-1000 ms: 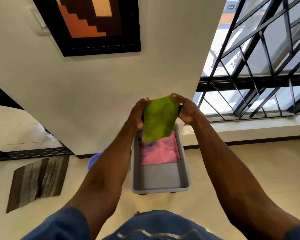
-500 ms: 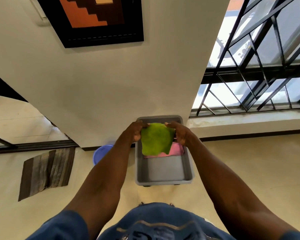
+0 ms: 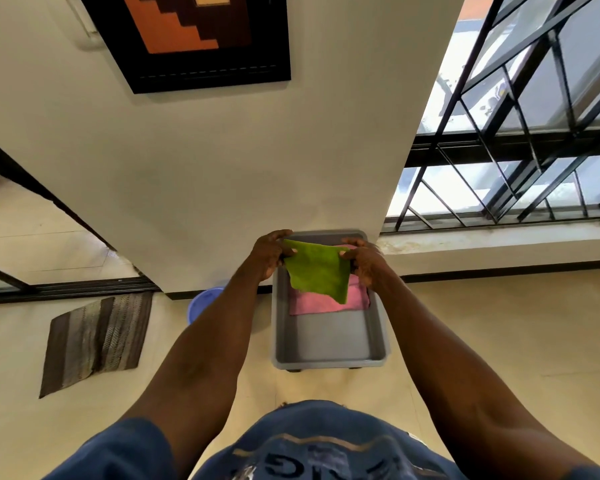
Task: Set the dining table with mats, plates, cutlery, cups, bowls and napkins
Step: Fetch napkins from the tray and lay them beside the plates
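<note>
I note the green napkin (image 3: 316, 268) stretched side to side between my two hands, above the far end of the grey tub (image 3: 329, 362). My left hand (image 3: 269, 254) pinches its left corner, my right hand (image 3: 364, 263) the right corner. The cloth hangs below both grips, over the pink cloth (image 3: 326, 304) in the tub.

Napkins: you have two, green napkin (image 3: 317, 270) above grey tub (image 3: 328, 362), pink napkin (image 3: 326, 303) inside it.
Tubs: one.
Basins: one blue basin (image 3: 201, 301), left of tub.
Floor mats: one, striped mat (image 3: 96, 341).
</note>
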The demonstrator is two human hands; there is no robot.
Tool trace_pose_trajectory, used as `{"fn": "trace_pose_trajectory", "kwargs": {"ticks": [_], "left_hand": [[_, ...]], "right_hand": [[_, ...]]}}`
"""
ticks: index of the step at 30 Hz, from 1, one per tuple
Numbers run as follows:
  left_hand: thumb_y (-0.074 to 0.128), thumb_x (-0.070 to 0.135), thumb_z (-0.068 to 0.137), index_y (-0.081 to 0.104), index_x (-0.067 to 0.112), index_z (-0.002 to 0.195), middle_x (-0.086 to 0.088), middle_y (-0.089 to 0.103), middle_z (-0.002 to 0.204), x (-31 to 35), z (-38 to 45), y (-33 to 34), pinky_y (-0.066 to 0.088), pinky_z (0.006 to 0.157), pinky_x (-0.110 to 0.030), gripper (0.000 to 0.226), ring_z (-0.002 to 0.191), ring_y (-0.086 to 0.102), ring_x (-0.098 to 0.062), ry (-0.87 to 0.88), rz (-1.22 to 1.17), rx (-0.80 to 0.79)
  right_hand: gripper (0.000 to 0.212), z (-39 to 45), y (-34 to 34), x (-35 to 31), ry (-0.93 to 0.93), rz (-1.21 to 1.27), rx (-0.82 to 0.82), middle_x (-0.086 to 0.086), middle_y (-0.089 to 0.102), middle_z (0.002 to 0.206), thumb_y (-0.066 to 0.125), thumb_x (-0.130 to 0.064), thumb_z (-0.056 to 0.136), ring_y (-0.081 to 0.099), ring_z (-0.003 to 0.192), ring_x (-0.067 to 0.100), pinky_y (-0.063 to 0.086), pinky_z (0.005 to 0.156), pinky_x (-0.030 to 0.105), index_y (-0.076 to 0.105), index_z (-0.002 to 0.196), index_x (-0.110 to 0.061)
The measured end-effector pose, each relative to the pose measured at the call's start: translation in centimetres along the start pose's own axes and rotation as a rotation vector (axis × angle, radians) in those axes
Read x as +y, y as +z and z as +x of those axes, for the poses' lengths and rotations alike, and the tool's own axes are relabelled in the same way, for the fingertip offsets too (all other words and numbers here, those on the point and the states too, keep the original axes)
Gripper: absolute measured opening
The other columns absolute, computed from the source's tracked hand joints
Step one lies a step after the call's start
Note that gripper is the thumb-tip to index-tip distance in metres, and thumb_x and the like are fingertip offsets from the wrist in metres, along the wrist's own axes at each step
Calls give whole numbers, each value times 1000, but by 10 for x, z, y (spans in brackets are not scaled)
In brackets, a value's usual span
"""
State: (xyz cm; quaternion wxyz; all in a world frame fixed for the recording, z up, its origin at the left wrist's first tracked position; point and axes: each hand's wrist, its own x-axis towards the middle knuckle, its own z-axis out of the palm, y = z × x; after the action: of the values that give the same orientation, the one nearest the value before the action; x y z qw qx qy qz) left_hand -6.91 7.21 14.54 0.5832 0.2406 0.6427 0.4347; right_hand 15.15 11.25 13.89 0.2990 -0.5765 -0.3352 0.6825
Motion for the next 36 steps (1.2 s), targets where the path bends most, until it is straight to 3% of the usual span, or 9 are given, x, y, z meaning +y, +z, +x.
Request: {"fn": "trace_pose_trajectory", "kwargs": {"ticks": [2,4,6,10,17,20,26,30,36], "left_hand": [[62,-18,80,68,12,92,-7,65,80,-1,2,1,55,64,-24,33,75,60,-20,44,16,38],[61,-17,82,67,11,82,4,69,64,-1,3,4,53,53,-16,29,71,59,-16,83,44,71],[58,-17,84,68,4,86,10,68,58,-1,4,8,50,54,-14,23,70,58,-12,118,92,86],[59,-14,84,66,0,111,-1,65,83,4,1,11,47,62,-15,31,77,58,-11,168,180,26],[66,-13,81,68,7,86,-6,65,77,7,-1,8,51,54,-16,22,69,61,-15,114,53,15],[64,-13,82,69,6,89,0,69,69,8,-2,6,53,53,-17,20,68,63,-14,104,16,7],[63,-20,78,63,-7,114,-6,64,86,10,-1,7,54,60,-13,38,77,60,-14,180,102,-10],[70,-20,72,64,-13,112,-4,64,82,10,3,7,49,58,-10,41,73,59,-10,259,216,51],[70,-19,72,67,-11,106,-3,62,77,11,0,7,42,51,-7,35,51,57,9,313,261,86]], "right_hand": [[24,0,-2,2,-12,-14,21,14,67,104,64,8,83,63,99,28,57,79,35,68,94,-13],[19,0,-2,3,-12,-6,34,14,69,96,66,7,82,65,96,28,57,84,38,68,89,-11],[14,-2,-1,2,-1,59,41,12,67,85,68,6,82,65,83,25,58,76,36,66,83,-8],[11,-6,2,1,31,123,52,11,64,78,69,3,81,61,70,21,54,64,32,65,81,-7],[18,-1,-7,2,-43,159,91,8,69,84,69,8,78,65,84,21,57,79,33,70,84,-9],[16,2,-9,2,-67,134,104,10,72,87,73,4,76,67,92,26,57,87,38,73,85,-10],[25,-2,-7,-5,-140,-12,100,11,69,92,71,9,74,65,95,28,56,91,42,71,85,-12],[26,-1,-5,-10,-181,-125,123,11,70,97,75,5,73,66,100,30,56,91,43,70,89,-15],[27,0,-6,-15,-208,-193,123,8,69,96,73,4,76,65,103,31,56,91,42,70,90,-18]]}}
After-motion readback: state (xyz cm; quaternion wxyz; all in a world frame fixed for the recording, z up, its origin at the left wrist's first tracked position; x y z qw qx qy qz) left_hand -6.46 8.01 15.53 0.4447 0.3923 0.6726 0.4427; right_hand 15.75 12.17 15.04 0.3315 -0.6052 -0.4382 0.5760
